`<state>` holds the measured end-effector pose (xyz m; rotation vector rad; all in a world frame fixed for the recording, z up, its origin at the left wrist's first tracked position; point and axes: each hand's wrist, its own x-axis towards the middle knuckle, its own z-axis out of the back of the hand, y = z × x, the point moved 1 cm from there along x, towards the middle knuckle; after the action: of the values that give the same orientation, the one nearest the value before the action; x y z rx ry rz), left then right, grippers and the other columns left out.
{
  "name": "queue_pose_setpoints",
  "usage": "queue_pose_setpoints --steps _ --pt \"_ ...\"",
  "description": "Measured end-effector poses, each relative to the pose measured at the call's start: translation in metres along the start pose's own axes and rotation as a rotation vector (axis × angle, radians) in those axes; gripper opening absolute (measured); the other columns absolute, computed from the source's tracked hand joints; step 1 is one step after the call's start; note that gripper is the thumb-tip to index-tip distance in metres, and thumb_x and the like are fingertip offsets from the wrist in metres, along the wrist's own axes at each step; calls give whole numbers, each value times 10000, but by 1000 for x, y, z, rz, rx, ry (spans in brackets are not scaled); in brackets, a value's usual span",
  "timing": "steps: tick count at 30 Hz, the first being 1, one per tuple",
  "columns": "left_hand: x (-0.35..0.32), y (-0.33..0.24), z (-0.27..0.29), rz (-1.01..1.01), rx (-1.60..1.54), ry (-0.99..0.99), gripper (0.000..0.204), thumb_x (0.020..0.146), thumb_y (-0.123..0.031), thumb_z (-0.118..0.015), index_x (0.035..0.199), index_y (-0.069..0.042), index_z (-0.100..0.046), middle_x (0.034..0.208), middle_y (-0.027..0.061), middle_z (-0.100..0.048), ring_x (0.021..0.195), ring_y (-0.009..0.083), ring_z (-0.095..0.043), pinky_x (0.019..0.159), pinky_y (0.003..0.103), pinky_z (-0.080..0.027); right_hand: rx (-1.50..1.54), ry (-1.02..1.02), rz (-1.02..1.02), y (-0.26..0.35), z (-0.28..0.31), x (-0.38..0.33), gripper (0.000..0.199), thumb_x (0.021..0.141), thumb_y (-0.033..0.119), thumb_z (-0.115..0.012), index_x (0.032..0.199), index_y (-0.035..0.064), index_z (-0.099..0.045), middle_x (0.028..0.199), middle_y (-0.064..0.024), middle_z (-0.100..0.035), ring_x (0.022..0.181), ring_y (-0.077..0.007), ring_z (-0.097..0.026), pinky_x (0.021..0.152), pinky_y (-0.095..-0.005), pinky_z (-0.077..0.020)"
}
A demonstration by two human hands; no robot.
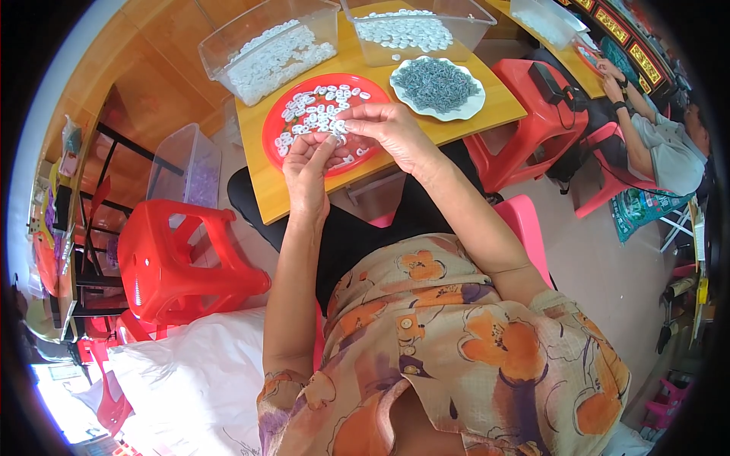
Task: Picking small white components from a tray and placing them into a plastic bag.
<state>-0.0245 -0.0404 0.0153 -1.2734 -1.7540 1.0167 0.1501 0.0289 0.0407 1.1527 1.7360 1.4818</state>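
Note:
My left hand (308, 171) and my right hand (391, 133) meet over the red round tray (271, 125). The fingertips of both are closed on a small white plastic piece (337, 138), mostly hidden between them. Scattered in the tray lie many small white oval pieces (298, 114) with dark marks in the middle. Right of the tray, a white scalloped plate (474, 102) carries a heap of small thin grey-green parts (435, 83), too small to name.
Two clear plastic bins (220, 72) (464, 47) of white pieces stand at the yellow table's (498, 102) far side. Red stools (163, 251) (525, 129) flank me. A white sack (194, 372) lies at lower left. Another person (661, 148) sits working at far right.

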Motion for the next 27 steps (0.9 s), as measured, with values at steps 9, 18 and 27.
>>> queue_pose_setpoints --steps 9,18,27 --pt "1 0 1 -2 -7 -4 98 1010 -54 -714 1081 -7 -666 939 103 -765 809 169 -750 758 267 -584 -30 14 25 -4 2 1 249 981 84 -758 1213 -3 -783 1131 -66 -780 1035 -119 -708 953 -267 -576" --pt "0 -1 0 -32 101 -22 121 991 -41 -736 1084 3 -671 934 92 -758 796 152 -734 752 258 -567 -78 -2 48 -4 0 -1 243 983 108 -766 1201 3 -790 1119 -61 -780 1039 -113 -698 969 -267 -559" --pt "0 0 0 -35 148 -42 140 980 -47 -752 1085 9 -679 934 87 -755 792 138 -715 762 259 -552 -128 -13 81 -4 -1 -2 238 979 122 -778 1180 -4 -798 1127 -65 -781 1023 -115 -703 954 -270 -560"
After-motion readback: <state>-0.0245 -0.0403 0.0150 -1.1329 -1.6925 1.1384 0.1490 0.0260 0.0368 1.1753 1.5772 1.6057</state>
